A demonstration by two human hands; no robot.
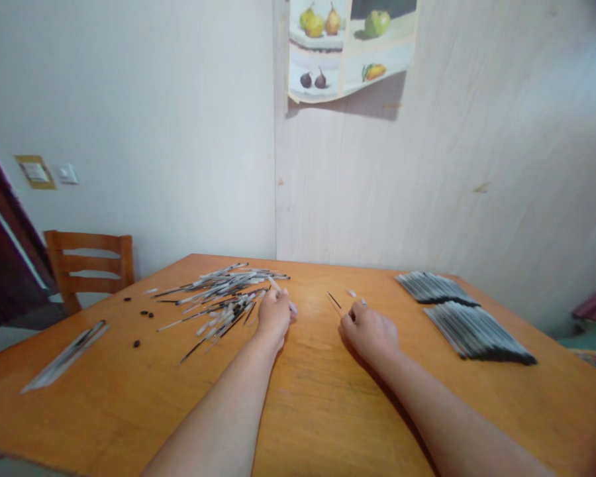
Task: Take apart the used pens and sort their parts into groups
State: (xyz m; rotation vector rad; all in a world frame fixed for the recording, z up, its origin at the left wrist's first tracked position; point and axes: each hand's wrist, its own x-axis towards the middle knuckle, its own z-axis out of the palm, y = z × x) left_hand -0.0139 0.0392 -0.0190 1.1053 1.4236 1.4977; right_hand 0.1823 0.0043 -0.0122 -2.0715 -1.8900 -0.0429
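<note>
My left hand (275,316) is closed around a translucent white pen barrel (274,285); its upper end sticks out above the fingers and a pale end shows by the palm. Held in the closed fingers of my right hand (371,329) is a thin pen refill (334,299), dark at its far end and pointing away to the left. Just beyond that hand lies a small whitish piece (351,293). A loose heap of pen parts (223,291), clear barrels, white pieces and dark refills, spreads to the left of my left hand.
Two neat rows of pens, a far one (434,288) and a nearer one (479,331), lie at the right of the wooden table (308,424). Several small black caps (137,344) and a clear bag (64,358) are at the left. A chair (89,265) stands behind.
</note>
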